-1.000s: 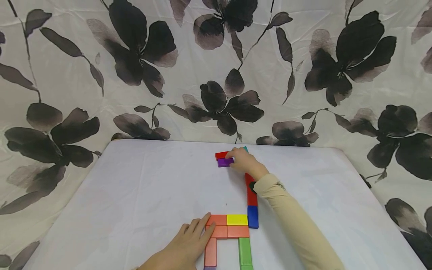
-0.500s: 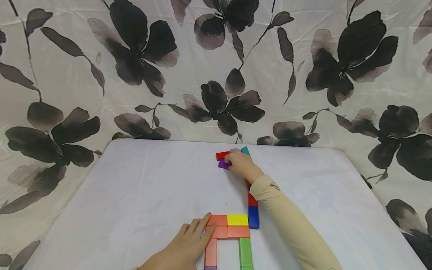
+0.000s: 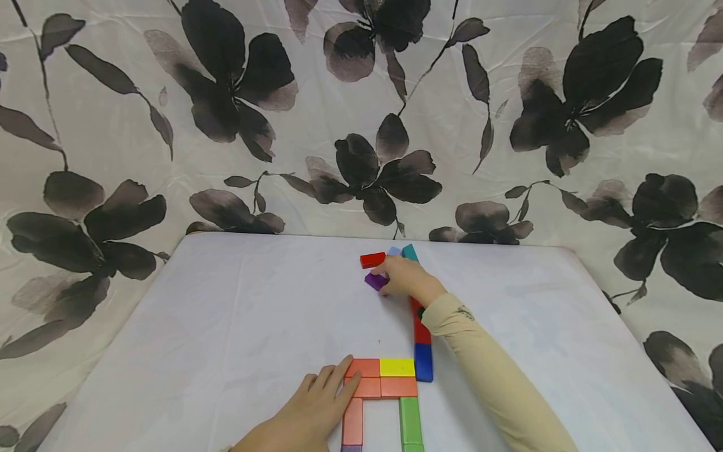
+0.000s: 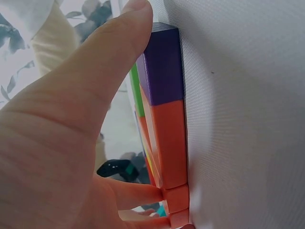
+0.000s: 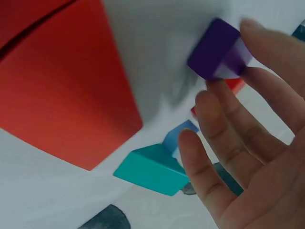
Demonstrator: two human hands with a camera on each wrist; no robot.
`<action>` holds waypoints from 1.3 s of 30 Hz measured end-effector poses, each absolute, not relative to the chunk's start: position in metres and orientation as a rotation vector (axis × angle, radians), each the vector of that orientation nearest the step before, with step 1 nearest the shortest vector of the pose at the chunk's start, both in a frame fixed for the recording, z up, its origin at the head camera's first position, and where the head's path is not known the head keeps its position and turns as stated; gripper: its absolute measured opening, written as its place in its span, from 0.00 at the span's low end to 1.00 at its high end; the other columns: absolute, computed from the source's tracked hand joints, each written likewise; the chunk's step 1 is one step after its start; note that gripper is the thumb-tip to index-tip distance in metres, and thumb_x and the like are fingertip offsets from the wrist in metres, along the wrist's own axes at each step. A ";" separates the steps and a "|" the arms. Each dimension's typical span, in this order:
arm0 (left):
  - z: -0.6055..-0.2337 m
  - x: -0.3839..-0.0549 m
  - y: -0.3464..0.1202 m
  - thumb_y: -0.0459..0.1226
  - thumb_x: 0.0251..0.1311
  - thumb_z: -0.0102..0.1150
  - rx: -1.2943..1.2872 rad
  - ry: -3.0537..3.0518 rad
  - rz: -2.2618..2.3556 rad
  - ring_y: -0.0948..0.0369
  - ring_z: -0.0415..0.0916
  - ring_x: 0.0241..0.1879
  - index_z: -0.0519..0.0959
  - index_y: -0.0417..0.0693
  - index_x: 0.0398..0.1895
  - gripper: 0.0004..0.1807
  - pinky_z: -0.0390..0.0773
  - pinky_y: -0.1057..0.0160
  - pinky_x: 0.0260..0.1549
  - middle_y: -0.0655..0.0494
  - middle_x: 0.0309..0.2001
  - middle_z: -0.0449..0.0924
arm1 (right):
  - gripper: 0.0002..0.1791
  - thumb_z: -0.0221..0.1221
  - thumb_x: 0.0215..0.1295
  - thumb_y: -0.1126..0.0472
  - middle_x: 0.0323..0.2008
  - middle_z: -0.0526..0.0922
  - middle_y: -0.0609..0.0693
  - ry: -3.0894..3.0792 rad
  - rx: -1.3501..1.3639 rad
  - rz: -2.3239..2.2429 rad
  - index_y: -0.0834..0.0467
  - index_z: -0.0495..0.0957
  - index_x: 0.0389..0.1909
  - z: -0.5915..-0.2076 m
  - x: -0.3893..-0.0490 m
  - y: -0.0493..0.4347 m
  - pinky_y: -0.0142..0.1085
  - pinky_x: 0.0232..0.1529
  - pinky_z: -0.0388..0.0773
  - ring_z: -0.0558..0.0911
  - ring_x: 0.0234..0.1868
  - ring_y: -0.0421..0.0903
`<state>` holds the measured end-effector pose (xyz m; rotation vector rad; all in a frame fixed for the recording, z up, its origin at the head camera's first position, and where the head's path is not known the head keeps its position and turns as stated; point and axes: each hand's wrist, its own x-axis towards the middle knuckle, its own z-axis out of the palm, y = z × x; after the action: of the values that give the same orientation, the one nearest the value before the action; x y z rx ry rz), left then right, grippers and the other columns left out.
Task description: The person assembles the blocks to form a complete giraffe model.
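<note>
My right hand (image 3: pixel 402 276) pinches a small purple block (image 3: pixel 375 280) between thumb and fingertips at the far side of the table; the right wrist view shows the block (image 5: pixel 217 50) tilted. Just behind it lie a red block (image 3: pixel 373 260), a light blue block (image 3: pixel 394 251) and a teal block (image 3: pixel 410 252). With fingers extended, my left hand (image 3: pixel 310 402) rests against the left edge of the flat block layout, fingertips at the orange block (image 3: pixel 366 367). In the left wrist view its thumb lies by a dark purple block (image 4: pixel 163 67) lined up with orange ones.
A yellow block (image 3: pixel 397 367) and green blocks (image 3: pixel 410 420) belong to the near layout. From its right corner a blue block (image 3: pixel 423 362) and red blocks (image 3: pixel 421 329) run away in a line, partly under my right sleeve. A floral cloth (image 3: pixel 361 94) hangs behind the table.
My right hand has drawn the purple block slightly toward me and turned it away from the red block. The light blue and teal blocks have come into fuller view. The left hand stays put.
</note>
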<state>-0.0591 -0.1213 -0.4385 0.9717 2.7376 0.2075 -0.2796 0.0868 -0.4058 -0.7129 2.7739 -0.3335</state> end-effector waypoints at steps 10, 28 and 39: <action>-0.439 -0.062 -0.123 0.80 0.40 0.53 0.975 2.740 0.200 0.48 0.58 0.65 0.57 0.43 0.76 0.68 0.67 0.46 0.57 0.43 0.76 0.47 | 0.33 0.74 0.54 0.60 0.44 0.81 0.52 2.709 -0.699 -0.369 0.53 0.77 0.64 -0.401 -0.279 0.082 0.42 0.49 0.78 0.77 0.46 0.47; -0.439 -0.065 -0.125 0.80 0.42 0.50 1.017 2.746 0.210 0.49 0.59 0.64 0.58 0.42 0.75 0.66 0.68 0.46 0.56 0.42 0.76 0.47 | 0.31 0.73 0.56 0.60 0.64 0.73 0.54 2.766 -0.686 -0.319 0.56 0.78 0.62 -0.408 -0.292 0.095 0.52 0.59 0.73 0.71 0.63 0.53; -0.438 -0.068 -0.126 0.80 0.42 0.52 0.997 2.726 0.229 0.48 0.58 0.65 0.57 0.42 0.76 0.66 0.67 0.46 0.57 0.42 0.76 0.47 | 0.31 0.71 0.57 0.62 0.66 0.71 0.56 2.745 -0.575 -0.390 0.55 0.77 0.64 -0.408 -0.299 0.115 0.54 0.56 0.74 0.68 0.64 0.57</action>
<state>-0.0678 -0.1260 -0.4376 0.9974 2.7264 0.2293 -0.2993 0.1153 -0.4077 -0.5755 2.7446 -0.3896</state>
